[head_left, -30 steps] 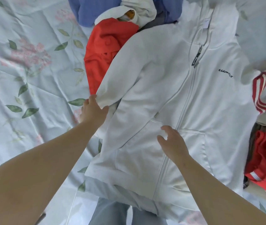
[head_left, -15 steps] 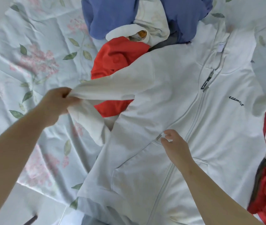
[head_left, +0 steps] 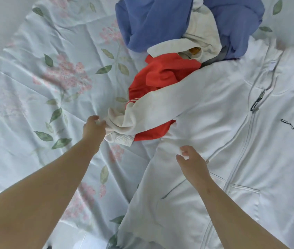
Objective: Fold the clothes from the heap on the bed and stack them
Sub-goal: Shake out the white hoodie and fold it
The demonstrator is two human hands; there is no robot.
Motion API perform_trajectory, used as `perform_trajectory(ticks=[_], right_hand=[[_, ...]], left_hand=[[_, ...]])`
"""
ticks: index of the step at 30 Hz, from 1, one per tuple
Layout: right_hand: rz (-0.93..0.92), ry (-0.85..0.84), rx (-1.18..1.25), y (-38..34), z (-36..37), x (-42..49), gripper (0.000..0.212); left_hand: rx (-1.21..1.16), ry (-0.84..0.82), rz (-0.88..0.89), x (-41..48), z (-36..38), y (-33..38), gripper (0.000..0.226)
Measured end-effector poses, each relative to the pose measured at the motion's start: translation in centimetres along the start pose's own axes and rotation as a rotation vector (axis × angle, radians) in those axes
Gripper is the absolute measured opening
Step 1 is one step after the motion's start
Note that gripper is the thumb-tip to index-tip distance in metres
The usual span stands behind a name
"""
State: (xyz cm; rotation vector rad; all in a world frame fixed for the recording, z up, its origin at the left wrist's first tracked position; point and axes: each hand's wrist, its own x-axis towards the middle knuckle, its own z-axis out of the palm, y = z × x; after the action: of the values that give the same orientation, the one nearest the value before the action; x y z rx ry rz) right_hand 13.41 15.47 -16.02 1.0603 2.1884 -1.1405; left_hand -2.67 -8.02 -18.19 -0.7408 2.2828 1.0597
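left hand (head_left: pixel 94 127): white zip-up hoodie (head_left: pixel 223 123) gripped by the cuff
right hand (head_left: pixel 192 161): hoodie side pinched
under sleeve: crumpled red garment (head_left: pixel 162 78) is pinned
behind: blue fabric heap (head_left: pixel 151 20)

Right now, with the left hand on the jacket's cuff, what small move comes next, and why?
Probably draw the left hand outward to pull the sleeve straight, clear of the red garment. The sleeve end is bunched in that hand and lies over the red garment, while the right hand pinches the white jacket at its side, anchoring it.
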Motion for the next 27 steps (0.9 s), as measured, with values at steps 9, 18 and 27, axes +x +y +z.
perform_trajectory(ticks=[9, 18, 27], right_hand=[[0.057, -0.055, -0.035, -0.9, 2.5, -1.0, 0.033], [-0.01, -0.039, 0.095, -6.4, 0.9, -4.5, 0.025], [-0.143, -0.074, 0.148, -12.1, -2.0, -9.3, 0.015]], left_hand=[[-0.072, -0.315, 0.117, -0.2, 0.1, -2.9, 0.048], [0.14, 0.071, 0.468, -3.6, -9.9, 4.3, 0.03], [1.087, 0.243, 0.998, -7.3, -20.4, 9.2, 0.022]])
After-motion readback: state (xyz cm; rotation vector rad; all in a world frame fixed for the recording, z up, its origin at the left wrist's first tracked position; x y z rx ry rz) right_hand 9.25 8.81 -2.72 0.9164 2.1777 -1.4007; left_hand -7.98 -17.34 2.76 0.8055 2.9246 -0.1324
